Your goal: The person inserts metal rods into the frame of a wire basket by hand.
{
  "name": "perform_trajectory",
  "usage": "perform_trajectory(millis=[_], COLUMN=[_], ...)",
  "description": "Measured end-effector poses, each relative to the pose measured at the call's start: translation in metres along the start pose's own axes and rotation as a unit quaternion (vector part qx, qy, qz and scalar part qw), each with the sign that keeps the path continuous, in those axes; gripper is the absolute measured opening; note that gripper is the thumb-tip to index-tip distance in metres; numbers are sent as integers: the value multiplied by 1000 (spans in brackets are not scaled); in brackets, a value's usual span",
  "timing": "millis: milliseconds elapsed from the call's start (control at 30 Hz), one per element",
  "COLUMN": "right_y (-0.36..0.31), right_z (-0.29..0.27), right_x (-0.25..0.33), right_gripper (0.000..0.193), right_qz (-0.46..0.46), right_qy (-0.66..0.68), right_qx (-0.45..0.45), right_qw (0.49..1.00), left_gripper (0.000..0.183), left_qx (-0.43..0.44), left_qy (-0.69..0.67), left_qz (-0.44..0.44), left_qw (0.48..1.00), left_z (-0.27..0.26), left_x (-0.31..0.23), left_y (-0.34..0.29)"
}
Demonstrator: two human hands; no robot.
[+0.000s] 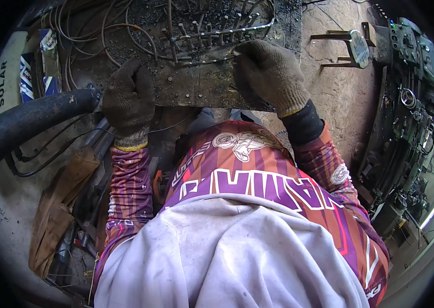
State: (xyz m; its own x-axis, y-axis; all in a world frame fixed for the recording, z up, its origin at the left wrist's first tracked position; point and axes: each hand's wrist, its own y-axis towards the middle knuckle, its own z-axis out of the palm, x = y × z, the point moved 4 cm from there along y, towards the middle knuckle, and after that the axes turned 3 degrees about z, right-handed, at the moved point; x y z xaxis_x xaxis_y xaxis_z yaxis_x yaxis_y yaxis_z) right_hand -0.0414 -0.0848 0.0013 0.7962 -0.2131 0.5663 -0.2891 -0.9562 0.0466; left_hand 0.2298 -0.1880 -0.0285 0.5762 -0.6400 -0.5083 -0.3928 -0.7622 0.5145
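Observation:
My right hand (273, 77), in a grey-brown knit glove, is closed at the near right part of a dark metal workbench (201, 87). Its fingertips pinch the end of a thin bent metal rod (206, 62) that lies along the bench top. Over the bench's left edge, my left hand (129, 100) wears a matching darker glove. Its fingers are curled closed, and what they hold, if anything, is hidden. Between the hands, beyond the thin rod, stands a rack of short upright metal pegs (222, 31) with a light-coloured rod across it.
Cables (104, 38) coil on the bench's far left. A thick black hose (37, 120) ends beside my left hand. Brown cloth (55, 215) hangs at lower left. To the right are a metal stand with a round plate (359, 49) and a dark green machine (407, 92).

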Motion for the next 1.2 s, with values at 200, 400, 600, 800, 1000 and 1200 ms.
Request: perform_trajectory(millis=[200,400,600,800,1000,1200], right_y=[-1,-2,-1,-11,-8,-5], right_z=[-3,-6,-6,-20,-13,-13], right_x=[-3,-3,1,-24,-51,-30], right_gripper=[25,25,23,22,25,25], right_qz=[4,-8,-26,72,101,33], right_qy=[17,45,-17,113,159,79], right_qx=[60,-16,19,1,-12,29], right_qw=[998,999,999,991,982,996], left_gripper=[17,17,17,17,20,22], left_qx=[16,0,-3,-5,-9,3], left_qy=[22,6,33,34,10,35], left_qz=[11,-3,-5,5,3,-28], left_qw=[1000,1000,999,999,1000,999], left_z=[0,2,2,1,2,2], left_x=[2,4,3,0,2,3], left_y=[-2,-3,-2,-3,-2,-2])
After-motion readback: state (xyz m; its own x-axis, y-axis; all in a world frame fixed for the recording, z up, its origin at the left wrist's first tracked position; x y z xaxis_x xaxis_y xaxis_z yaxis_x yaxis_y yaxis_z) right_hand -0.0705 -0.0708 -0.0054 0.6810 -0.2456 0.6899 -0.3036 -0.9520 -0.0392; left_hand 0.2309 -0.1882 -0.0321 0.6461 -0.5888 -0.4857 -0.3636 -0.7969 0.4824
